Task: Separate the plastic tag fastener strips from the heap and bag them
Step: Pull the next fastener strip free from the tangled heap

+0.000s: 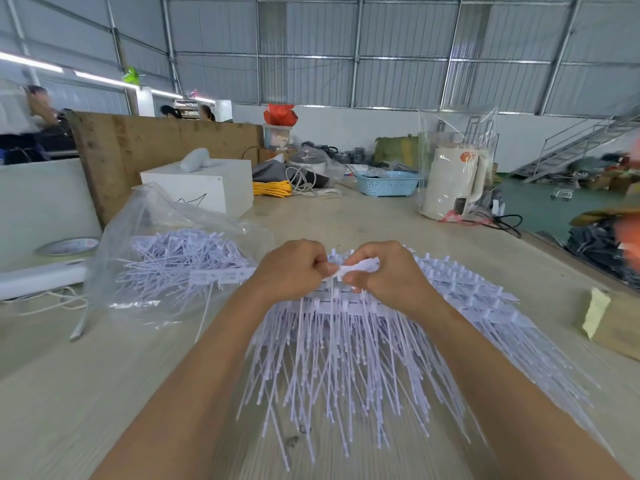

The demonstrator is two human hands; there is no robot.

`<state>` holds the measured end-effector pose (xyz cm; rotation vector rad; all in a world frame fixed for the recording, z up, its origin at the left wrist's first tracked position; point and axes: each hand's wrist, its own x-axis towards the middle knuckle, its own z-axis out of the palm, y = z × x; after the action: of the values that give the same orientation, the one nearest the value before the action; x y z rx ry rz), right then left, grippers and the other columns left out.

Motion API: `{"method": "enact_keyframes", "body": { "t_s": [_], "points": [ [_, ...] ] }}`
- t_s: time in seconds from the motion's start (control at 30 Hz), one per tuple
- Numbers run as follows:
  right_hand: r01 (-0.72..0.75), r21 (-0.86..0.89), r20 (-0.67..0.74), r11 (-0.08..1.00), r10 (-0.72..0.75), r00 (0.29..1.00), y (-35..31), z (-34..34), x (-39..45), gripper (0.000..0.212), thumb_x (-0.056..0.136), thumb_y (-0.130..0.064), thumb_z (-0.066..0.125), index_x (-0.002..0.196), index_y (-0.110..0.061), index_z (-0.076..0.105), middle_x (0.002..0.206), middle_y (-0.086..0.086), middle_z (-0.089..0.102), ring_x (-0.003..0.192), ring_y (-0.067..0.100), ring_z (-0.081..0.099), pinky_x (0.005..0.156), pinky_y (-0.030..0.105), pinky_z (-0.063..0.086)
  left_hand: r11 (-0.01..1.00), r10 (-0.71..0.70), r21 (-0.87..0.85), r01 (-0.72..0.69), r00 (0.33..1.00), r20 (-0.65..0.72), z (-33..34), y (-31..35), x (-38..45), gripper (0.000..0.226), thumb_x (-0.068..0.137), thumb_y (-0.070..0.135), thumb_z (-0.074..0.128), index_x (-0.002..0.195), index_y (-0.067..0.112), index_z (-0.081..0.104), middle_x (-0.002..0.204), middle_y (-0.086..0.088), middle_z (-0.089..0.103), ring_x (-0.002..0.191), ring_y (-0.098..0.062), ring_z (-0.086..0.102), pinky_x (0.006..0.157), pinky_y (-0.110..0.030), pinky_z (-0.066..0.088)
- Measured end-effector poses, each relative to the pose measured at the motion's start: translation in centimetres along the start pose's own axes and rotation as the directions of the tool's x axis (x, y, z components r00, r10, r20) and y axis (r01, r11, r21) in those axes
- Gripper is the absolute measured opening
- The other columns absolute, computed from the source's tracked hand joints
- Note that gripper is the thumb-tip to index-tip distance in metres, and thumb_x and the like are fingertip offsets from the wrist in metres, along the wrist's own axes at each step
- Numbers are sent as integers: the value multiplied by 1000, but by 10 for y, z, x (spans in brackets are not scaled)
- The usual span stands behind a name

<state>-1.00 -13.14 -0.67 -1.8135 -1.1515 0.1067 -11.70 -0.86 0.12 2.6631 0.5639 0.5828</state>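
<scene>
Fastener strip [358, 268] pinched between both hands, just above the far edge of the heap [363, 341] at mid-counter. Left hand [294, 268] fingers curled tight, thumb and forefinger clamping the strip's left end. Right hand [384, 271] likewise curled, thumb and forefinger on the right end, the white header piece showing between the two hands. Neither hand has any slack; both grip the same piece.

Thin tails from that strip hang down into the heap and look mixed with neighbouring tails. Risk: pulling up or apart too fast would likely drag adjacent strips along, or snap tails off the header, since the filaments are thin and interlaced. A twist between the hands could also break the header bar itself. Cannot tell how many strips are actually in the pinch; could be more than one stuck together.

Heap fans toward the person, tails spread across the counter [104, 393]; a sharp tug could scatter it toward the near edge.

Clear plastic bag [166, 265] lies to the left, mouth facing the heap, already holding many strips, some poking out of the opening. Risk on transfer: trailing tails catch on those protruding ones or on the limp bag mouth, which sags with no hand free to hold it open.
</scene>
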Motion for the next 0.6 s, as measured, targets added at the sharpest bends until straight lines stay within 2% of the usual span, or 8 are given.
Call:
{"method": "enact_keyframes", "body": {
  "t_s": [0.07, 0.17, 0.3, 0.37, 0.47, 0.53, 0.57, 0.6],
  "points": [
    [78, -59, -95, 995, -84, 992, 0, 2, -1, 9, 74, 0, 74, 77, -6, 68, 78, 5, 60, 67, 13, 53, 56, 9, 36, 994, -24, -106, 24, 1000, 3, -2, 4, 1, 33, 93, 26, 55, 61, 20, 49, 61, 2, 51, 67, -22, 53, 65, -30, 37],
    [223, -121, -210, 967, -245, 947, -2, 5, -3, 10, 71, 8, 72, 74, -1, 67, 77, 2, 54, 70, 16, 50, 60, 6, 33, 914, -66, -401, 67, 998, 16, -5, 10, 0, 43, 92, 15, 56, 52, 12, 44, 54, -4, 37, 55, -21, 41, 64, -29, 36],
    [424, -196, -257, 884, -464, 848, -4, 3, -7, 11, 72, 11, 69, 71, 1, 64, 77, 5, 52, 67, 21, 51, 58, 17, 35, 744, -123, -650, 155, 988, 96, -10, 12, -1, 59, 91, 6, 56, 35, 16, 44, 40, 3, 31, 35, -10, 28, 42, -16, 25],
    [491, -185, -285, 851, -525, 802, -6, -2, -7, 10, 72, 8, 70, 71, 1, 63, 77, 6, 53, 66, 20, 51, 59, 19, 37, 693, -103, -706, 147, 989, 104, -10, 13, 0, 62, 92, 6, 54, 32, 16, 45, 35, 7, 30, 31, -7, 25, 39, -15, 23],
    [411, -44, -314, 911, -403, 860, -9, -6, -8, 10, 73, 6, 74, 73, 1, 66, 75, -1, 53, 71, 25, 55, 64, 31, 48, 729, -136, -671, 136, 989, 53, -9, 22, 0, 45, 92, 10, 56, 48, 11, 46, 33, 5, 32, 30, -9, 27, 46, -21, 22],
    [324, 50, -275, 945, -298, 914, -8, -10, -9, 11, 73, 7, 74, 74, 0, 66, 78, 2, 56, 74, 31, 59, 69, 45, 53, 735, -97, -668, 111, 994, 59, -8, 27, -1, 45, 92, 10, 56, 49, 9, 42, 35, 3, 32, 32, -10, 26, 46, -22, 21],
    [276, 89, -282, 957, -241, 929, -6, -15, -9, 11, 73, 5, 74, 74, -2, 66, 80, 6, 59, 74, 30, 62, 66, 45, 55, 742, -78, -662, 107, 994, 73, -9, 27, -3, 46, 92, 10, 56, 49, 10, 41, 37, 2, 31, 33, -11, 25, 44, -20, 21],
    [219, 144, -324, 965, -163, 932, -2, -25, -8, 12, 75, 2, 74, 75, -5, 65, 82, 9, 62, 68, 22, 65, 59, 37, 56, 749, -70, -653, 108, 994, 85, -12, 26, -5, 47, 91, 10, 57, 47, 10, 40, 37, 2, 30, 33, -11, 24, 42, -19, 21]
  ]
}}
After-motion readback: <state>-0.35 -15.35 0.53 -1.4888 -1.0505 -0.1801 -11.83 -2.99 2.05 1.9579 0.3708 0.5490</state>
